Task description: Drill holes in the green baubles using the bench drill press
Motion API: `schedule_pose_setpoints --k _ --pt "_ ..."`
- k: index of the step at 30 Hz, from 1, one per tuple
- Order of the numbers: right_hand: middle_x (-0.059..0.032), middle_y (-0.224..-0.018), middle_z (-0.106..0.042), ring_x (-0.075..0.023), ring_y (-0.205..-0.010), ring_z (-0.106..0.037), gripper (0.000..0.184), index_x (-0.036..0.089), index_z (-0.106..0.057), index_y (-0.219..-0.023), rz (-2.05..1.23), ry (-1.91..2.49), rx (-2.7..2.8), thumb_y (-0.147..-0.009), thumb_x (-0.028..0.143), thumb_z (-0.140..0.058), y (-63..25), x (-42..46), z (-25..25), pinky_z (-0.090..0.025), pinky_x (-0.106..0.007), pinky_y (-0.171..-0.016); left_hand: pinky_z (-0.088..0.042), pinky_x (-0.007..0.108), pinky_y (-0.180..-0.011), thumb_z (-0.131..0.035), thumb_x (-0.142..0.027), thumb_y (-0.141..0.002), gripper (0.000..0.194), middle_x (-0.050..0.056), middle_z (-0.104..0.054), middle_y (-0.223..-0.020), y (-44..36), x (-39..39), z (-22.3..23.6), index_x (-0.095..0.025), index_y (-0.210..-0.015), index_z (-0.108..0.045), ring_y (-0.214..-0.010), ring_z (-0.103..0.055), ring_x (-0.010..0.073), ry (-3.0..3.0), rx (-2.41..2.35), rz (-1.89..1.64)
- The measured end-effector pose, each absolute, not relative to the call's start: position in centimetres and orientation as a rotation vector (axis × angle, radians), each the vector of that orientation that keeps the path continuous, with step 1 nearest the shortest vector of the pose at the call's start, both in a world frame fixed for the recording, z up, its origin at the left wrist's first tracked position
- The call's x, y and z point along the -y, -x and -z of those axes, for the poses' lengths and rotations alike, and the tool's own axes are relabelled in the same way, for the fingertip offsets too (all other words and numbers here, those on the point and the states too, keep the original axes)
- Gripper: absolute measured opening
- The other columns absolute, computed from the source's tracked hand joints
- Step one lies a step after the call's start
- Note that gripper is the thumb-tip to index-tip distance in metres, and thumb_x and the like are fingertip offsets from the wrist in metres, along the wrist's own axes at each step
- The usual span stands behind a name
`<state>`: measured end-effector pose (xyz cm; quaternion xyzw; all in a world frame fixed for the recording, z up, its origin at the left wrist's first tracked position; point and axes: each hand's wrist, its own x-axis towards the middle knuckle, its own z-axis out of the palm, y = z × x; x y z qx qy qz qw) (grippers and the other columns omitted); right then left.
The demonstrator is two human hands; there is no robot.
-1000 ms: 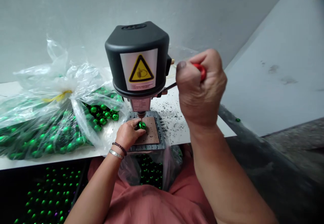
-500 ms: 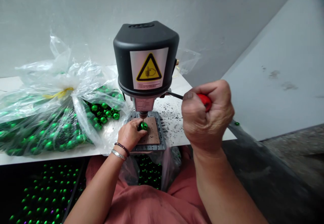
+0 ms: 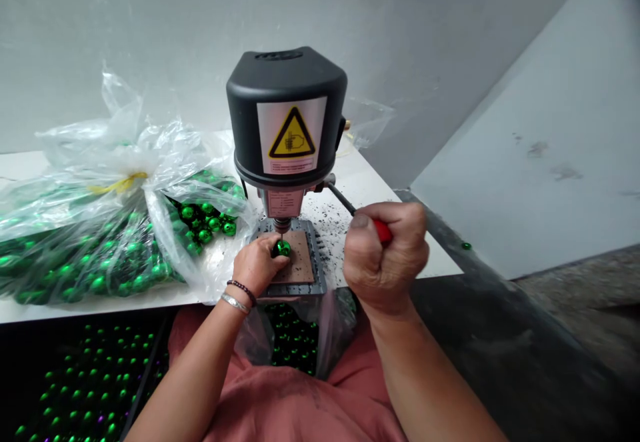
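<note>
A black bench drill press [image 3: 287, 122] stands at the middle of the white table. My left hand [image 3: 257, 263] pinches a shiny green ball [image 3: 283, 249] on the brown board [image 3: 303, 265] that covers the drill's base. The thin drill bit comes down onto the top of the ball; whether it has entered cannot be made out. My right hand [image 3: 385, 255] is wrapped around the red knob [image 3: 383, 231] of the feed lever [image 3: 342, 199], at the right of the drill head.
A clear plastic bag [image 3: 143, 192], tied with yellow, lies at the left with many green balls. More green balls fill a dark tray [image 3: 90, 382] below the table and a bag at my lap. Dark shavings litter the white table [image 3: 425, 255]. One green ball [image 3: 466, 246] lies beyond its right edge.
My right hand has swung the feed lever downward and a little to the left. My left hand and the green ball stay in place under the bit.
</note>
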<state>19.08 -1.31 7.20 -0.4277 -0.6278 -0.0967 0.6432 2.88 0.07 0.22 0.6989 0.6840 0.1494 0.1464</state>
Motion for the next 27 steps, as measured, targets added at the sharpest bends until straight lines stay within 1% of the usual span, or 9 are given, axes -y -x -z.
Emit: schedule_pose_setpoints --k 4,8,14,18,22,25,27 --pt "0.0073 -0.059 -0.047 -0.0026 -0.053 -0.044 0.004 0.019 -0.046 -0.075 0.240 0.961 1.399 -0.074 0.016 -0.048 -18.8 1.3 -6.8 -0.038 -0.018 -0.053 -0.044 0.026 -0.077 -0.062 -0.035 -0.071 0.035 0.002 -0.065 -0.111 -2.8 0.0 -0.2 -0.026 -0.105 -0.063 -0.095 -0.061 0.0193 -2.028 -1.958 -0.438" --pt "0.0058 -0.061 -0.049 -0.0041 -0.057 -0.047 0.001 0.018 -0.048 -0.077 0.204 0.962 1.376 -0.077 0.018 -0.047 -18.6 1.3 -5.9 -0.040 -0.019 -0.056 -0.043 0.026 -0.077 -0.062 -0.035 -0.072 0.038 0.001 -0.064 -0.114 -2.8 0.1 -0.1 -0.028 -0.109 -0.061 -0.096 -0.060 0.0186 -2.014 -1.952 -0.445" --pt "0.0042 -0.066 -0.051 -0.0060 -0.061 -0.049 0.003 0.019 -0.048 -0.080 0.096 0.938 1.333 -0.078 0.019 -0.046 -18.4 1.2 -5.2 -0.042 -0.021 -0.058 -0.043 0.026 -0.077 -0.061 -0.034 -0.072 0.037 0.001 -0.064 -0.113 -2.7 0.2 -0.1 -0.028 -0.109 -0.062 -0.097 -0.060 0.0188 -2.001 -1.929 -0.471" --pt "0.0029 -0.069 -0.053 -0.0075 -0.063 -0.051 0.006 0.019 -0.047 -0.082 0.045 0.898 1.339 -0.077 0.017 -0.045 -18.3 1.1 -4.2 -0.044 -0.024 -0.060 -0.042 0.027 -0.077 -0.061 -0.034 -0.072 0.039 0.002 -0.064 -0.113 -2.8 0.2 -0.2 -0.028 -0.110 -0.061 -0.097 -0.059 0.0196 -1.974 -1.932 -0.474" --pt "0.0017 -0.072 -0.054 -0.0092 -0.064 -0.055 0.009 0.019 -0.045 -0.086 -0.032 0.851 1.357 -0.077 0.016 -0.043 -18.4 1.2 -2.8 -0.045 -0.026 -0.060 -0.042 0.026 -0.076 -0.062 -0.034 -0.071 0.034 0.002 -0.065 -0.110 -2.9 0.4 -0.4 -0.028 -0.104 -0.063 -0.095 -0.060 0.0194 -1.956 -1.934 -0.477" --pt "0.0020 -0.070 -0.053 -0.0081 -0.060 -0.051 0.004 0.019 -0.046 -0.081 0.032 0.868 1.328 -0.079 0.019 -0.042 -18.4 0.9 -4.3 -0.042 -0.024 -0.058 -0.042 0.026 -0.074 -0.062 -0.033 -0.071 0.031 0.002 -0.067 -0.106 -2.9 0.3 -0.5 -0.027 -0.101 -0.064 -0.092 -0.060 0.0191 -1.968 -1.920 -0.499" --pt "0.0020 -0.065 -0.051 -0.0078 -0.059 -0.048 0.010 0.019 -0.047 -0.074 0.155 0.931 1.322 -0.081 0.022 -0.041 -18.4 0.3 -6.9 -0.039 -0.023 -0.056 -0.042 0.026 -0.073 -0.061 -0.032 -0.070 0.030 0.002 -0.067 -0.103 -3.0 0.2 -0.4 -0.027 -0.100 -0.065 -0.089 -0.061 0.0191 -1.958 -1.920 -0.517"
